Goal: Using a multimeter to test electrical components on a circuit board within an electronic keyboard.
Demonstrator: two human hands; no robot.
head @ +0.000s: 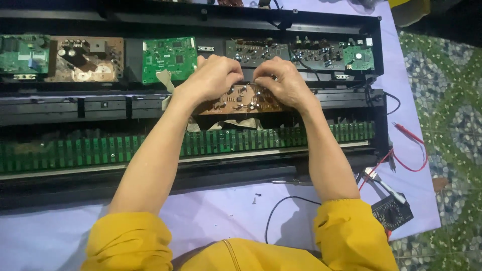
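Observation:
An opened black electronic keyboard case (301, 25) lies across a pale cloth. My left hand (213, 78) and my right hand (283, 83) meet over a brown circuit board (241, 100) in the middle of the case. Both hands have fingers curled down onto its far edge, gripping it. Beneath the board run white flat ribbon cables (241, 123). A long green strip of key contact boards (100, 150) runs along the case's near side.
Green circuit boards (168, 57) and a brown power board (85, 57) sit along the back of the case. A black multimeter (392, 212) with red probe leads (409, 135) lies at the right on the cloth. Small screws (256, 196) lie near the front.

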